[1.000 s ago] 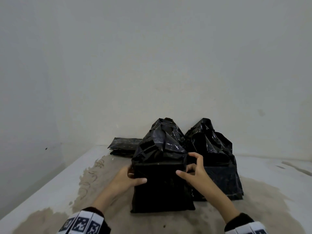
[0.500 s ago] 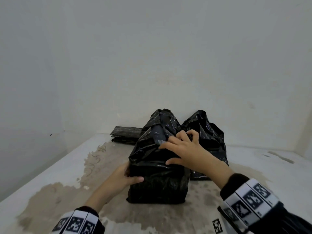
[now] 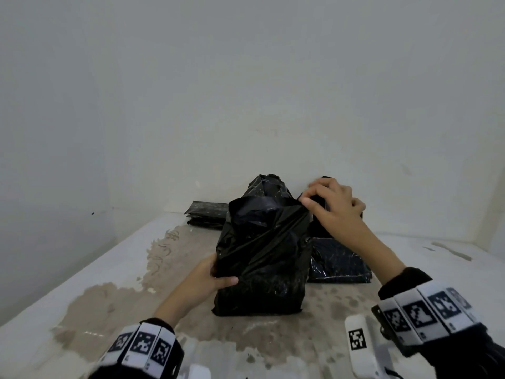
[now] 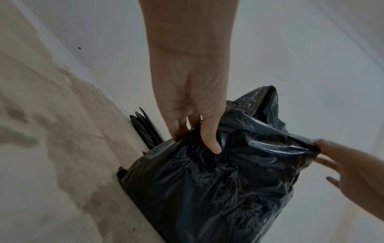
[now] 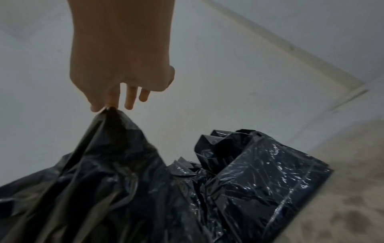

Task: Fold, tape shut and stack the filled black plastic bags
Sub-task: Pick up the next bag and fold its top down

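Since half a second ago your right hand (image 3: 334, 207) lifted off the bag top. Left to right: flat bags (image 3: 207, 214) at 11 o'clock; your left hand (image 3: 210, 280) grips the front bag (image 3: 262, 258), centre, standing on the stained table (image 3: 109, 296); right hand pinches its top corner at 1 o'clock; second bag (image 3: 338, 261) just behind.

The nearest bag (image 3: 262, 258) is seen to be glossy black, with pale grey glints along its creases. The bag behind it on the right (image 3: 338, 258) is rendered in black with a faint bluish sheen and small white specks of reflection. The flat bags by the wall (image 3: 207, 214) are shown as dull black, finely speckled with pale dots. The tabletop (image 3: 82, 291) is white, blotched with beige-brown stains. The wall (image 3: 246, 91) is a plain greyish white. The wristbands (image 3: 142, 346) are patterned with black-and-white square markers on black sleeves.
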